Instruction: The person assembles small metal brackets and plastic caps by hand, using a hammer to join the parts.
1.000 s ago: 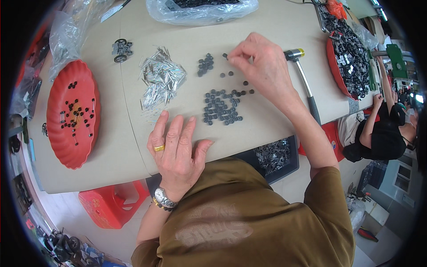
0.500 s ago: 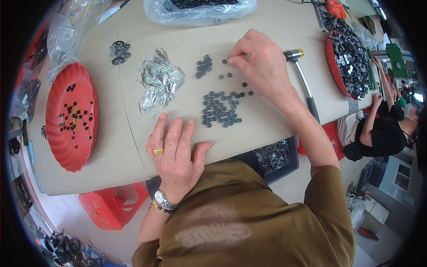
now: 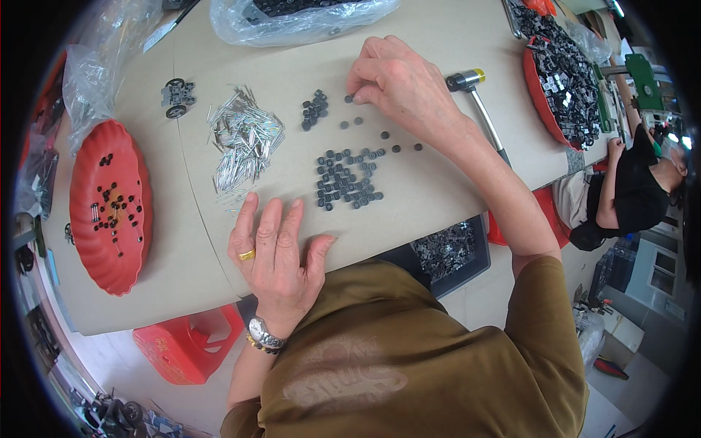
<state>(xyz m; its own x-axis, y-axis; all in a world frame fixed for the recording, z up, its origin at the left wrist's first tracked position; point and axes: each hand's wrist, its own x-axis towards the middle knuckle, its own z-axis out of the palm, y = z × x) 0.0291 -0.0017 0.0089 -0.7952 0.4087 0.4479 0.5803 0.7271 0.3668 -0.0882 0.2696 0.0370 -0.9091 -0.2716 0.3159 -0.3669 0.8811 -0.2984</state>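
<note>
My right hand [image 3: 398, 82] is over the table, thumb and index finger pinched on a small black wheel [image 3: 349, 98] close to the tabletop. Its other fingers are curled in. Just below are a few loose wheels, with a small pile of black wheels [image 3: 314, 111] to the left. A larger group of wheels [image 3: 343, 179], many lying flat, sits nearer me. My left hand [image 3: 276, 252] rests at the near table edge with fingers stretched and apart, holding nothing. Beyond its fingertips lies a heap of thin metal pins [image 3: 247, 139].
A red scalloped tray [image 3: 109, 266] with wheels and pins stands left, below a small wheeled chassis [image 3: 177, 97]. A hammer [image 3: 485, 117] lies by my right forearm. Right is a red basin [image 3: 538, 95] of black parts; a plastic bag [image 3: 307, 28] lies behind. A co-worker [image 3: 631, 182] sits right.
The whole view has shifted, so the table things appear further left. My right hand stays pinched at the wheel, and another loose wheel now shows beside my forearm. My left hand remains spread.
</note>
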